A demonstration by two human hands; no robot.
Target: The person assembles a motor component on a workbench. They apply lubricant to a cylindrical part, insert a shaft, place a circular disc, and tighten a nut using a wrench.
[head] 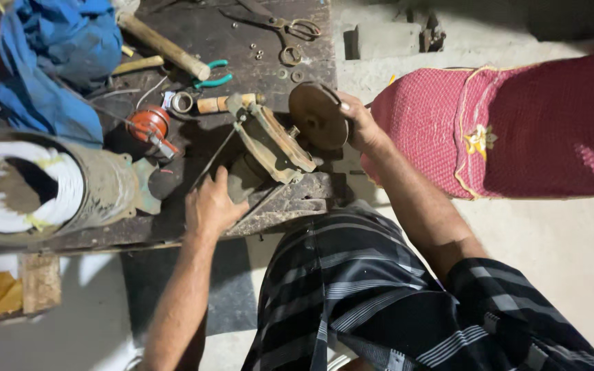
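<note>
My right hand (pixel 360 124) grips the edge of a round rusty metal disc (pixel 316 114) that sits at one end of a worn metal bracket-like part (pixel 275 141) on the dark workbench (pixel 214 41). My left hand (pixel 212 203) rests flat on the bench just below and left of that part, its fingers touching the base. A thin metal rod (pixel 212 159) runs diagonally beside the left hand.
A motor stator with white-taped windings (pixel 32 185) lies at the left. A small orange oil can (pixel 150 125), wooden-handled hammer (pixel 163 47), green-handled pliers (pixel 211 74), scissors (pixel 284 29), loose washers and blue cloth (pixel 49 55) crowd the bench. A red cushion (pixel 503 130) lies to the right.
</note>
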